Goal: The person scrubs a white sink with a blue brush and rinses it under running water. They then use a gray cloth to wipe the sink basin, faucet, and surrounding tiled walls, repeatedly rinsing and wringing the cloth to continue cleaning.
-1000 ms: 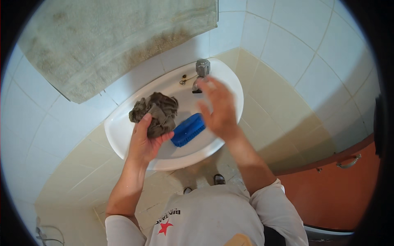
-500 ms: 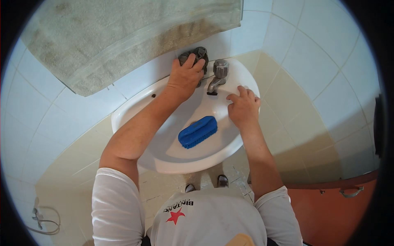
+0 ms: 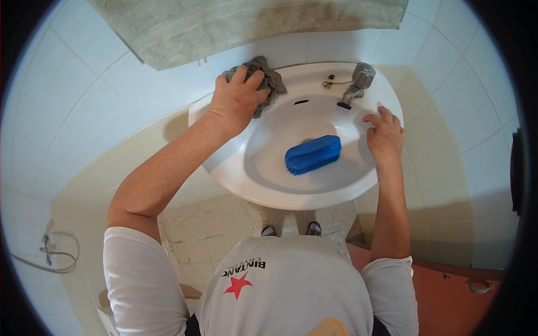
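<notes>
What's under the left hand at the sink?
A crumpled grey-brown cloth, at the back left of the white sink. Its edges show around the left hand; the part directly beneath the hand, and the surface under the cloth, are covered.

The shirt (image 3: 302,288) was pale grey with short sleeves (image 3: 143,277), dark lettering (image 3: 246,266) and a red star (image 3: 238,285); the shoes (image 3: 314,229) looked dark.
</notes>
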A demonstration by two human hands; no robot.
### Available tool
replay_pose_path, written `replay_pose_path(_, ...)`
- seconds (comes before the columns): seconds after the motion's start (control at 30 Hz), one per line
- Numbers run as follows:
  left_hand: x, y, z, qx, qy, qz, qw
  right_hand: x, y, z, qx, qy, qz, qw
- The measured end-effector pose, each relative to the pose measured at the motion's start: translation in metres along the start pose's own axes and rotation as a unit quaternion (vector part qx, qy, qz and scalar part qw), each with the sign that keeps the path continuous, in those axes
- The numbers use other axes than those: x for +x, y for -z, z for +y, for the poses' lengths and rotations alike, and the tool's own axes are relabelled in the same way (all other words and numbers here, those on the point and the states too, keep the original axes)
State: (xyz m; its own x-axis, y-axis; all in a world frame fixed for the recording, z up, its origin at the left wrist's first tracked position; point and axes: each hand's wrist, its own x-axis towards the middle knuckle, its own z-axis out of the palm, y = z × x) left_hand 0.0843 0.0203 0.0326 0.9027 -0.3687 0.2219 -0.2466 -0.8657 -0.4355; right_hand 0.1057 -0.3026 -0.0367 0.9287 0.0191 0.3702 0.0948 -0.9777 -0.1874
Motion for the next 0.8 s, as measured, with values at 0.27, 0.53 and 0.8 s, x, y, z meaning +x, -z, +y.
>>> replay_pose_path(0.27, -0.09, 0.003, -0.041, -0.182, 0.17, -0.043, 0.968, 0.001, 0.001, 0.0, -0.003, 0.014, -0.014, 1.0)
replay_pose_path(0.53, -0.144, 0.039, 0.015, -0.281, 0.233, -0.013, 0.931, 0.0, 0.003, -0.005, -0.001, 0.01, -0.018, 1.0)
replay_pose_path(0.8, -0.108, 0.077, 0.046, -0.427, 0.05, -0.076, 0.9, 0.002, 0.004, -0.004, 0.019, 0.005, -0.019, 1.0)
